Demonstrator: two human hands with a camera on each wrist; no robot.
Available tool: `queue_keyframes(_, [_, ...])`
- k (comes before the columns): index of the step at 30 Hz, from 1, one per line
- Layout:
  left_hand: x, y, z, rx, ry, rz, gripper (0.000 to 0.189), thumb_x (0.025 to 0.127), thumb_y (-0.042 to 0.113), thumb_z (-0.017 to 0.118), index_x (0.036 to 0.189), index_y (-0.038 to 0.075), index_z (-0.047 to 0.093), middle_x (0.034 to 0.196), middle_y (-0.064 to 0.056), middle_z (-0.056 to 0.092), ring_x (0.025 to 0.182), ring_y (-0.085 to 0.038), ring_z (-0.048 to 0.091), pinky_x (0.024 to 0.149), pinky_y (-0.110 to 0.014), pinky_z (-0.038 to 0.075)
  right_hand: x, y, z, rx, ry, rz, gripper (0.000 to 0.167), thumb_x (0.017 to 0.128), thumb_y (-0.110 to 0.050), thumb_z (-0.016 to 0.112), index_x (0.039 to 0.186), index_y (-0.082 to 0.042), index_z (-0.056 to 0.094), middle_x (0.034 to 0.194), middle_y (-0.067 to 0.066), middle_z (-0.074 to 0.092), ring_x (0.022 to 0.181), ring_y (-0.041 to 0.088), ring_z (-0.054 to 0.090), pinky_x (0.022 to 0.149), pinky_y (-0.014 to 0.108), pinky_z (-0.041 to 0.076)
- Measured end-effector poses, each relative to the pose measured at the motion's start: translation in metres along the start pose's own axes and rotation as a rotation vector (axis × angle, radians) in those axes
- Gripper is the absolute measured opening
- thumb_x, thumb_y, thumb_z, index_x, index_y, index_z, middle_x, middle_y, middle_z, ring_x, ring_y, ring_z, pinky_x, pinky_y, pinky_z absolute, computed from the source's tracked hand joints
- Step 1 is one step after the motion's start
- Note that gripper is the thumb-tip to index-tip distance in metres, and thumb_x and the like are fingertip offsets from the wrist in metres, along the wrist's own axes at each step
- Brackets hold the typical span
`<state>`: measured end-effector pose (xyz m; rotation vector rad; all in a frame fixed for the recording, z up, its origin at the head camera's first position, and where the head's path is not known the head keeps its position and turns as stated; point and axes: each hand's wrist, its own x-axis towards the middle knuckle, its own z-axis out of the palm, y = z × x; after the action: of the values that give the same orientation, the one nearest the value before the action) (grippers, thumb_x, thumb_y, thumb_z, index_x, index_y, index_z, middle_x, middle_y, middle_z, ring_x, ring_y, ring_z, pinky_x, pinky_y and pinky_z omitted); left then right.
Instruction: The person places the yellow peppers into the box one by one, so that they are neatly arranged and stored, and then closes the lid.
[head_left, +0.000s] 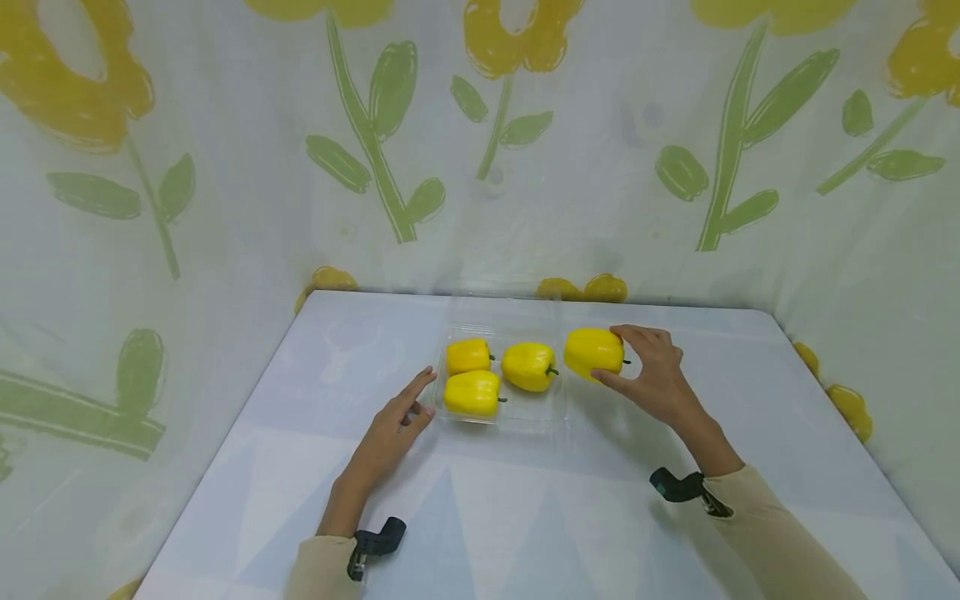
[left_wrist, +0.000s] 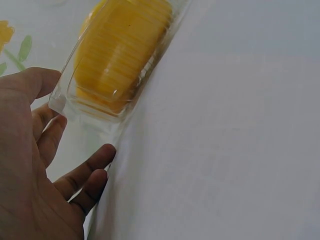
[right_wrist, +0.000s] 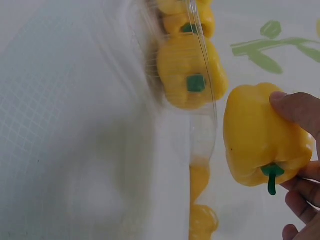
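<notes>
My right hand (head_left: 656,379) pinches a yellow bell pepper (head_left: 592,352) between thumb and fingers, just right of a clear plastic box (head_left: 528,411). In the right wrist view that bell pepper (right_wrist: 262,135) shows its green stem pointing down. Three more yellow peppers (head_left: 472,393) lie inside the box, two stacked front to back at its left and one to the right of them. My left hand (head_left: 390,433) is at the box's left edge, fingers spread. The left wrist view has the thumb of the left hand (left_wrist: 30,145) right at the clear wall.
The box's clear lid (head_left: 506,310) stands folded back behind it. The white table (head_left: 495,517) reaches a curtain (head_left: 570,208) printed with yellow flowers at the back and sides. A dark camera mount (head_left: 378,537) sits on the left wrist, another (head_left: 678,485) on the right.
</notes>
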<state>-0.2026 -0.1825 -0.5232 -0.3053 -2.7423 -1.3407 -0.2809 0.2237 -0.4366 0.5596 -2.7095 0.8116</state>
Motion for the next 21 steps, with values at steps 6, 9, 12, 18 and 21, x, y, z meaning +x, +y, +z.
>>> queue_keyframes(6, [0.0, -0.001, 0.001, -0.001, 0.001, -0.009, 0.057, 0.104, 0.04, 0.054, 0.157, 0.036, 0.033, 0.159, 0.023, 0.027, 0.1, -0.016, 0.051, 0.088, -0.043, 0.046, -0.002, -0.005, 0.003, 0.006, -0.014, -0.012, 0.074, 0.079, -0.037, 0.086, 0.138, -0.006, 0.054, 0.141, 0.018, 0.051, 0.127, 0.039, 0.035, 0.093, 0.061, 0.023])
queue_keyframes(9, [0.0, -0.001, 0.001, 0.003, 0.002, -0.01, 0.057, 0.104, 0.04, 0.053, 0.157, 0.036, 0.033, 0.159, 0.024, 0.027, 0.1, -0.016, 0.051, 0.088, -0.042, 0.046, -0.002, -0.008, 0.004, 0.015, -0.012, -0.023, 0.074, 0.079, -0.036, 0.086, 0.138, -0.006, 0.054, 0.14, 0.018, 0.051, 0.127, 0.039, 0.035, 0.092, 0.061, 0.022])
queue_keyframes(12, [0.0, -0.001, 0.001, 0.005, 0.004, -0.007, 0.057, 0.104, 0.04, 0.054, 0.157, 0.035, 0.034, 0.159, 0.024, 0.027, 0.099, -0.016, 0.051, 0.087, -0.042, 0.046, -0.002, -0.011, 0.006, 0.032, -0.001, -0.045, 0.073, 0.078, -0.035, 0.087, 0.137, -0.006, 0.055, 0.139, 0.017, 0.052, 0.126, 0.038, 0.035, 0.092, 0.061, 0.022])
queue_keyframes(18, [0.0, -0.002, 0.002, 0.012, 0.014, -0.007, 0.057, 0.103, 0.041, 0.053, 0.156, 0.036, 0.034, 0.158, 0.025, 0.026, 0.099, -0.016, 0.05, 0.087, -0.043, 0.046, -0.005, -0.016, 0.011, 0.061, 0.017, -0.101, 0.071, 0.076, -0.034, 0.088, 0.134, -0.008, 0.057, 0.138, 0.015, 0.054, 0.124, 0.036, 0.037, 0.088, 0.059, 0.023])
queue_keyframes(21, [-0.001, -0.001, 0.002, 0.014, 0.017, -0.01, 0.057, 0.103, 0.041, 0.054, 0.156, 0.037, 0.034, 0.158, 0.025, 0.027, 0.099, -0.016, 0.05, 0.087, -0.043, 0.046, -0.006, -0.018, 0.013, 0.072, 0.018, -0.114, 0.071, 0.076, -0.034, 0.089, 0.134, -0.008, 0.057, 0.138, 0.015, 0.054, 0.123, 0.036, 0.038, 0.088, 0.059, 0.023])
